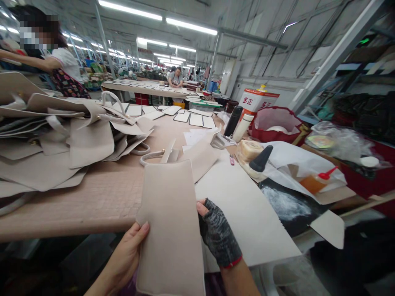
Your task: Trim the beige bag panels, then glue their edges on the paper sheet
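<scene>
Toward six o'clock, at the near edge of a pinkish-tan workbench (114,193), I am watching a bare left hand (132,240) and a right hand (213,226) in a dark grey fingerless knitted glove (220,240), held apart, gripping opposite long sides of a beige rectangular panel (169,230). From that panel, a heap of beige bag-shaped pieces (91,142) is lying toward ten o'clock, a broad off-white sheet (247,205) is spreading at three, and a black bottle (233,121) is standing toward one.
</scene>
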Motion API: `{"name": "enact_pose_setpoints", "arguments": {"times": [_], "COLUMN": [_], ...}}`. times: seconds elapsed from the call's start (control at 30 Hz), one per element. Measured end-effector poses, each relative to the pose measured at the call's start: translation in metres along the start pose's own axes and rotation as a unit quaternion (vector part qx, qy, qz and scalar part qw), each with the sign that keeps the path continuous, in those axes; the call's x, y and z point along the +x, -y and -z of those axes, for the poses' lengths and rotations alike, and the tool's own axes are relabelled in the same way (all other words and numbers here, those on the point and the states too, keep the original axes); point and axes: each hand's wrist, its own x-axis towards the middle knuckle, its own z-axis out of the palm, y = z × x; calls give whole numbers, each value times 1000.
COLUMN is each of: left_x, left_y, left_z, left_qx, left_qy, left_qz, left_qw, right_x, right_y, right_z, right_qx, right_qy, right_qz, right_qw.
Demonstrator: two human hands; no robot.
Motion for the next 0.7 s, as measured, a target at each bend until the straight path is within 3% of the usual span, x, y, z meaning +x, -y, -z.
{"name": "enact_pose_setpoints", "arguments": {"times": [0.3, 0.4, 0.53, 0.63, 0.7], "left_x": [5, 9, 8, 10, 18], "left_y": [-4, -3, -4, -13, -24], "left_z": [3, 4, 4, -4, -16], "left_qx": [8, 25, 115, 250, 311], "left_qy": [-6, -3, 26, 86, 123], "left_qz": [-9, -23, -56, -150, -224], "left_qw": [1000, 999, 991, 953, 916], "right_x": [-1, -3, -16, -29, -31], "right_y": [9, 11, -5, -14, -11], "right_z": [-6, -11, -3, 13, 22], "right_qx": [51, -114, -343, -350, -348], "right_qy": [42, -3, -152, -205, -203], "right_qz": [-44, 8, 47, 37, 60], "right_qw": [997, 993, 926, 913, 913]}}
